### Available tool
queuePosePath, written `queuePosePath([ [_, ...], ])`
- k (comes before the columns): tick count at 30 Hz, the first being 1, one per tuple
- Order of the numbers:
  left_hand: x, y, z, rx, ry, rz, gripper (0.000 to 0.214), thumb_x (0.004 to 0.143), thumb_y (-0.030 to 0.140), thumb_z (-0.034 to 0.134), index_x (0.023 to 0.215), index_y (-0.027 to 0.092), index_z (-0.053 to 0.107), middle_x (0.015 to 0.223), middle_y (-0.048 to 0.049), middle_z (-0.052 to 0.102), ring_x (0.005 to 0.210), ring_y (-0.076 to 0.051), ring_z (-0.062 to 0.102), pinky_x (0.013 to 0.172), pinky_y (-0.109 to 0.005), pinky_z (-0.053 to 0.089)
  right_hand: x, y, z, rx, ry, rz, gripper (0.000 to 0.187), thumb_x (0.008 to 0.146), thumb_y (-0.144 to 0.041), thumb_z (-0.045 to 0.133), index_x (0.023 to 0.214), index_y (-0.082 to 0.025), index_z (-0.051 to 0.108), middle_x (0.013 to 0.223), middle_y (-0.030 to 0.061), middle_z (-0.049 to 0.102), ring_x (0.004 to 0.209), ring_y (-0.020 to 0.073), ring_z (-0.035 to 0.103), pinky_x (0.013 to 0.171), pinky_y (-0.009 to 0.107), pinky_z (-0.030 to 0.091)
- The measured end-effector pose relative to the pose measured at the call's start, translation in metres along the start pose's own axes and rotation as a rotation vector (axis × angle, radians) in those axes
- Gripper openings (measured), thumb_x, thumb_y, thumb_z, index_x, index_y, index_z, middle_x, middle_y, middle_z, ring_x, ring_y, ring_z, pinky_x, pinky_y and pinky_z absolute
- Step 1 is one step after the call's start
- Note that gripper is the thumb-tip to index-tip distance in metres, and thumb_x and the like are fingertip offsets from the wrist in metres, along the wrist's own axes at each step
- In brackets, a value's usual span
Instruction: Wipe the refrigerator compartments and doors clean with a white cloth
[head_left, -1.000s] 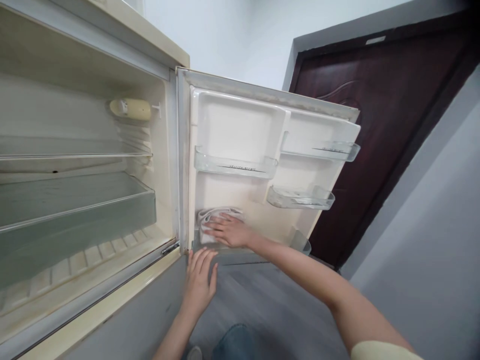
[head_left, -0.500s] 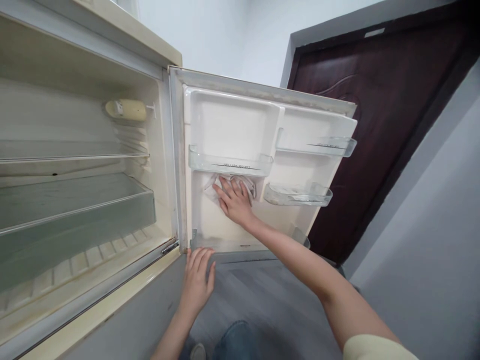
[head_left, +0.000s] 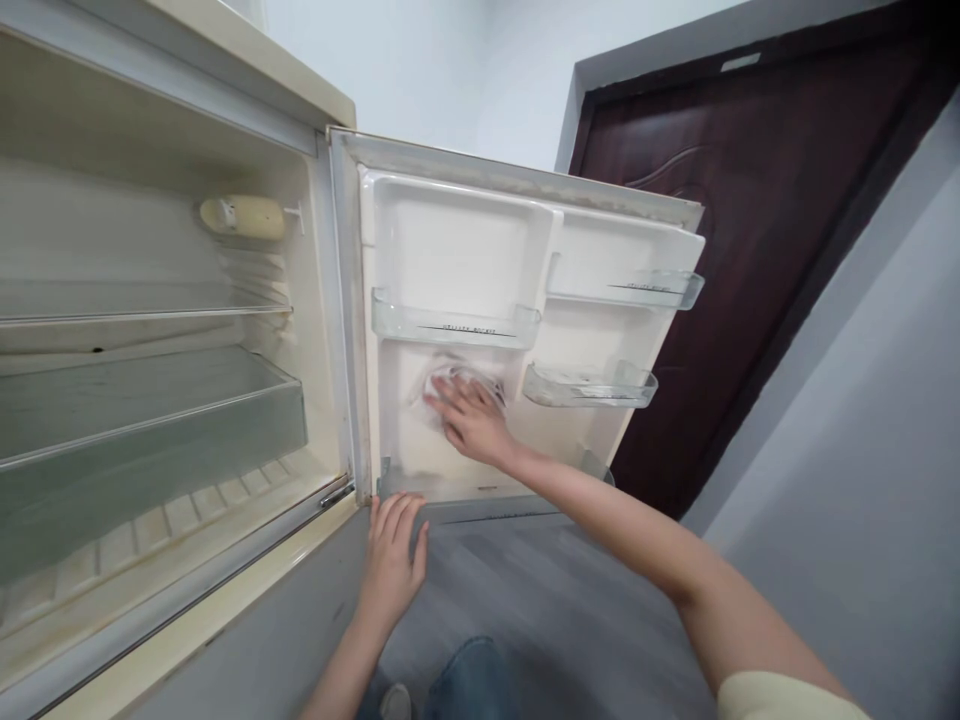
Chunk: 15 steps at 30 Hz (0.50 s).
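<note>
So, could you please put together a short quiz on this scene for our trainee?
1. Which hand presses the cloth against the inner liner of the refrigerator door?
2. True or false: the left hand rests at the bottom edge of that door.
3. Where is the cloth in relation to the clear door bin?
A. Inside it
B. Below it
C. Above it

Key:
1. The right hand
2. True
3. B
</note>
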<state>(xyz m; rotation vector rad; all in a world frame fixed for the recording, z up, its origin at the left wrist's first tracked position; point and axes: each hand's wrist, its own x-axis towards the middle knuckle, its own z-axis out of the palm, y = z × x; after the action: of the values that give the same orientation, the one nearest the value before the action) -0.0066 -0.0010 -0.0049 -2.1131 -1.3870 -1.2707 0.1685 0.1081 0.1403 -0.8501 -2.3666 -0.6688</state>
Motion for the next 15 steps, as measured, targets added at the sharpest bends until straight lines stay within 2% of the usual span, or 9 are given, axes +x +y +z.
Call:
queuePosePath([
  [3,0.000,-0.001,-0.001,0.001,-0.001,-0.003,0.032,0.086,0.019,0.052,0.118,0.022,0.049,0.113,-0.0075,0.066,0.114,-0.025,0.057,0.108,-0.055,0.038,0.019,-0.011,-0.006,0.041,0.224,0.314,0.059,0.091,-0.026,0.044,0.148,-0.023,0.031,0.156,0.0053,0.025,0.145,0.0283,0.016,0.116,0.054,0.018],
  [5,0.000,-0.003,-0.002,0.010,-0.007,0.001,0.032,0.086,0.019,0.052,0.118,0.022,0.049,0.113,-0.0075,0.066,0.114,-0.025,0.057,0.108,-0.054,0.038,0.021,-0.017,0.001,0.046,0.266,0.393,0.061,0.091,-0.028,0.044,0.149,-0.021,0.028,0.157,0.0064,0.023,0.145,0.0299,0.016,0.116,0.056,0.018],
  [6,0.000,-0.003,-0.002,0.017,-0.014,0.006,0.032,0.086,0.019,0.052,0.118,0.022,0.049,0.113,-0.0073,0.067,0.114,-0.025,0.057,0.108,-0.054,0.038,0.018,-0.018,0.007,0.032,0.251,0.380,0.062,0.091,-0.028,0.045,0.149,-0.020,0.028,0.157,0.0065,0.022,0.145,0.0303,0.017,0.116,0.056,0.018],
  [8,0.000,-0.004,-0.003,0.031,-0.028,0.022,0.032,0.087,0.020,0.052,0.118,0.023,0.049,0.114,-0.0067,0.067,0.115,-0.025,0.056,0.108,-0.053,0.038,0.005,-0.016,0.018,-0.005,0.151,0.225,0.060,0.091,-0.026,0.045,0.149,-0.023,0.029,0.157,0.0049,0.022,0.144,0.0290,0.019,0.116,0.054,0.018],
  [12,0.000,-0.005,-0.003,0.051,-0.015,0.054,0.032,0.086,0.019,0.052,0.118,0.022,0.049,0.112,-0.0059,0.068,0.116,-0.025,0.056,0.107,-0.052,0.038,-0.033,0.007,0.028,-0.032,-0.161,-0.303,0.058,0.089,-0.016,0.043,0.146,-0.028,0.036,0.153,-0.0024,0.034,0.142,0.0193,0.027,0.118,0.043,0.021],
  [13,0.000,-0.005,-0.003,0.055,-0.009,0.058,0.032,0.086,0.019,0.053,0.118,0.022,0.049,0.112,-0.0060,0.068,0.115,-0.025,0.056,0.107,-0.052,0.038,-0.042,0.016,0.026,-0.040,-0.220,-0.372,0.059,0.088,-0.013,0.043,0.145,-0.027,0.037,0.152,-0.0036,0.035,0.142,0.0177,0.027,0.118,0.040,0.021],
  [15,0.000,-0.005,-0.003,0.054,0.003,0.059,0.032,0.086,0.018,0.053,0.118,0.021,0.049,0.111,-0.0061,0.068,0.114,-0.025,0.056,0.107,-0.053,0.036,-0.058,0.037,0.019,-0.068,-0.311,-0.410,0.060,0.086,-0.012,0.044,0.144,-0.028,0.038,0.152,-0.0054,0.035,0.142,0.0161,0.026,0.118,0.037,0.022],
])
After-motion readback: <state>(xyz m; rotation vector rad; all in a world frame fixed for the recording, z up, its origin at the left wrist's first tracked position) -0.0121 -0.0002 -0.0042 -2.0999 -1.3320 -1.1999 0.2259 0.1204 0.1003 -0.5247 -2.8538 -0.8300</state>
